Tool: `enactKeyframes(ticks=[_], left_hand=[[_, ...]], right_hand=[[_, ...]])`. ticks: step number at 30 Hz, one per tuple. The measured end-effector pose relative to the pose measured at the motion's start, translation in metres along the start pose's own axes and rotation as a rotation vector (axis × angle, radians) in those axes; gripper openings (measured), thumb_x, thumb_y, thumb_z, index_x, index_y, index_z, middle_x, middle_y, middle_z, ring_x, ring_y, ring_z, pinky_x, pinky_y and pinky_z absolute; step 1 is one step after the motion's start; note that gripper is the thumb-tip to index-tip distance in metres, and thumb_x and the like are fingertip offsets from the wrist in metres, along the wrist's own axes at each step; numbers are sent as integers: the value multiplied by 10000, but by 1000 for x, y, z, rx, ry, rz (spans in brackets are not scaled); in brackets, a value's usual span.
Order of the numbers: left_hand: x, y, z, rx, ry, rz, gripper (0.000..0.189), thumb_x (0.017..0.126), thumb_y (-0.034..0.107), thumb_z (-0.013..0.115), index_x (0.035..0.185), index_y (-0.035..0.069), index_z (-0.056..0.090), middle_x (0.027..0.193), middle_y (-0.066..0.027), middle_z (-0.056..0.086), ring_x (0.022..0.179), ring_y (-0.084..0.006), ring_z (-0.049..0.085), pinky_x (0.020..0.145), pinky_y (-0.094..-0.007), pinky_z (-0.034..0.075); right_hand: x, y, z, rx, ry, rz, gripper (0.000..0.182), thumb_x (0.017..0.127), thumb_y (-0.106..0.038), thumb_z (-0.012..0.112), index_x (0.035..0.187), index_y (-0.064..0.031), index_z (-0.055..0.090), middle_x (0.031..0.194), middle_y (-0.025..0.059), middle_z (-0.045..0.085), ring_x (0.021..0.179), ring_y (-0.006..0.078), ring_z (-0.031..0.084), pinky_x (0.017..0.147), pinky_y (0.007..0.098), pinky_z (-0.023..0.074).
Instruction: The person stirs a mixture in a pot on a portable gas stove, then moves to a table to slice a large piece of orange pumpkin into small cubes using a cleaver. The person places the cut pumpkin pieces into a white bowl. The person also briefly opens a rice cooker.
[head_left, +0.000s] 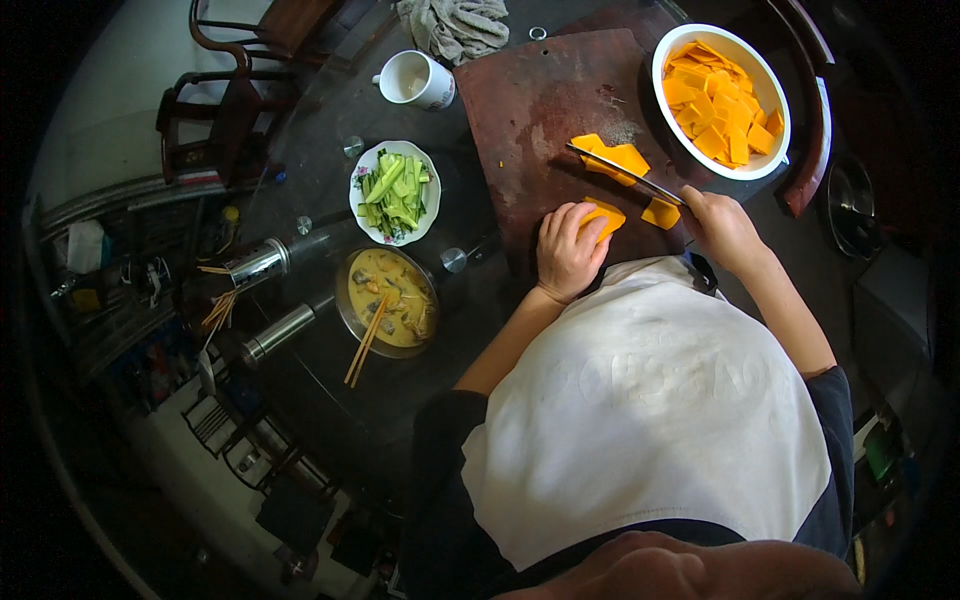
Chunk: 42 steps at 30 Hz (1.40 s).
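Observation:
My right hand (716, 225) grips a kitchen knife (626, 173), whose blade reaches left over the dark wooden cutting board (547, 120). Under and beside the blade lie orange slices (630, 159) of what looks like pumpkin. My left hand (570, 247) rests on a larger orange piece (606, 220) near the board's front edge, fingers curled over it. A loose slice (661, 214) sits between that piece and the knife hand. At the board's far right, a white bowl (660, 82) holds many cut orange slices (724, 105).
Left of the board are a white mug (411, 79), a plate of cut green vegetable (394, 191) and a metal bowl of yellowish soup (386, 296) with chopsticks (367, 341) across its rim. A grey cloth (457, 30) lies behind. Further left stands a metal utensil holder (259, 262).

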<state>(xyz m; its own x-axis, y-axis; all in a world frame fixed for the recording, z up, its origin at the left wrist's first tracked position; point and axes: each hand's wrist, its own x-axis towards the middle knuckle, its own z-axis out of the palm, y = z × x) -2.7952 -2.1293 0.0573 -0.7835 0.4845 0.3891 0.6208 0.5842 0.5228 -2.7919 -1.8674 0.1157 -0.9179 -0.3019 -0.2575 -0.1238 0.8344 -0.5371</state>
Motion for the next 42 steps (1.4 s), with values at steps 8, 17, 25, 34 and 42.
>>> enactKeyframes(ticks=[8,17,25,34,42], left_hand=[[4,0,1,-15,0,31,280,736,97,748,989,24,651,999,-118,623,945,-300,589,840,-401,452],[-2,-6,10,-40,59,55,189,727,105,730,866,11,644,870,-117,623,831,-286,583,777,-409,430],[0,-7,11,-47,79,73,168,742,106,712,870,21,644,866,-95,618,818,-262,580,763,-400,423],[4,-4,6,-58,45,66,272,699,77,743,955,39,659,971,-86,632,907,-272,607,771,-375,453],[8,-5,4,-46,83,86,258,709,85,743,941,19,651,973,-108,627,888,-289,605,775,-383,458]], right_hand=[[-15,-35,-12,-116,-102,-9,125,816,-74,589,900,-24,512,716,189,600,699,373,626,623,447,497],[-29,-61,-39,-89,-335,101,301,812,-164,608,1039,15,527,758,197,622,771,368,644,683,428,512],[4,-66,-33,17,-479,119,317,800,-159,612,1019,36,492,824,244,642,848,401,638,721,456,506],[39,-55,29,-52,-252,-59,195,798,-38,555,977,15,498,764,194,652,777,370,659,662,443,523],[29,-47,17,56,-158,-10,157,805,-56,562,940,-4,500,760,202,645,761,402,637,663,462,506]])
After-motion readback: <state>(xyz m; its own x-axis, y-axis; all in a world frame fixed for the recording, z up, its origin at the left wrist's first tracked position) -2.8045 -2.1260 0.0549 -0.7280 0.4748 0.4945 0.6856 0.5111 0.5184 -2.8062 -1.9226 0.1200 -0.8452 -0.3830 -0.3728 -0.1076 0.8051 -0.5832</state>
